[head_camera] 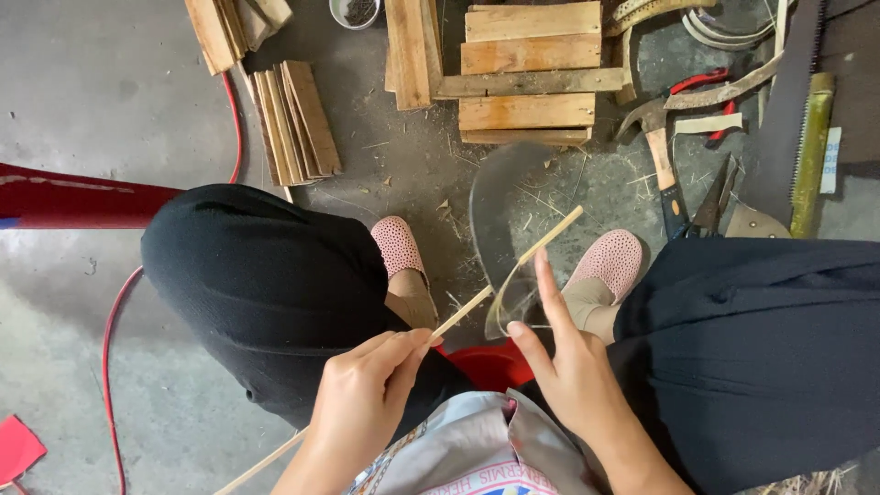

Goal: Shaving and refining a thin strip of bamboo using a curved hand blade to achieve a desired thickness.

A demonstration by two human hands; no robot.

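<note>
I sit with both knees apart over a concrete floor. My left hand pinches a thin pale bamboo strip that runs diagonally from lower left to upper right. My right hand holds a broad curved dark blade against the strip, with the index finger stretched along the blade's edge and the thumb under it. The blade crosses the strip near its upper end, between my two pink shoes.
Wooden slats and a fan of thin boards lie ahead. To the right lie a hammer, red-handled pliers, shears, a saw and a green bamboo piece. A red hose runs along the left.
</note>
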